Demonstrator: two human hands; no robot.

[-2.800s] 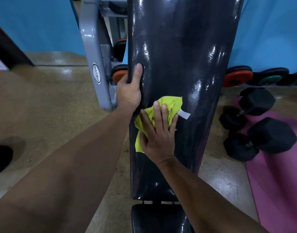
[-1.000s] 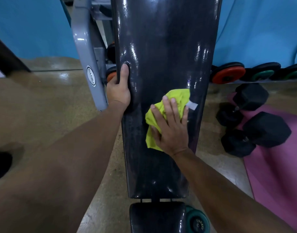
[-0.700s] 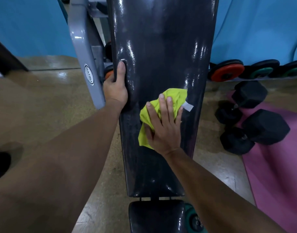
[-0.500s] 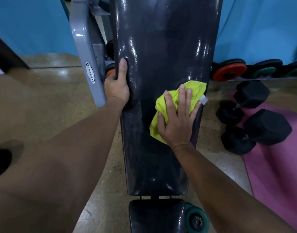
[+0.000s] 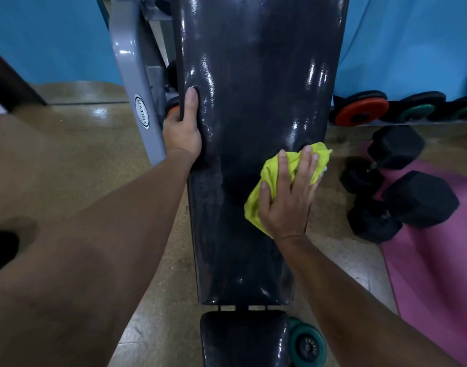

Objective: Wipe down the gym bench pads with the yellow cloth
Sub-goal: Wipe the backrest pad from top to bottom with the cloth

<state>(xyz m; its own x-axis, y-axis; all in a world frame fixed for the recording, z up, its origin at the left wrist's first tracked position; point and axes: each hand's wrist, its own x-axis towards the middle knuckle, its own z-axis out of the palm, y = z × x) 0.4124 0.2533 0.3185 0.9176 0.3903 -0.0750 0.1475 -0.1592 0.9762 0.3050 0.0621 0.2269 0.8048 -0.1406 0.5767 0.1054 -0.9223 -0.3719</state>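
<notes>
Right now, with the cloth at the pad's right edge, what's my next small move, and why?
Probably sweep the yellow cloth leftward, slightly lower: the right hand presses it at the right edge of the back pad, and the surface below looks duller.

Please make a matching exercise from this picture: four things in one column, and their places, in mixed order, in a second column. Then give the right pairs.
Column one:
1. cloth
2. left hand
3. dumbbells
4. orange plate

Column two:
a. at the edge of the pink mat
b. under the right hand
c. gripping the left edge of the pad
d. upright in a row of plates

Pairs: 1-b, 2-c, 3-a, 4-d
</notes>
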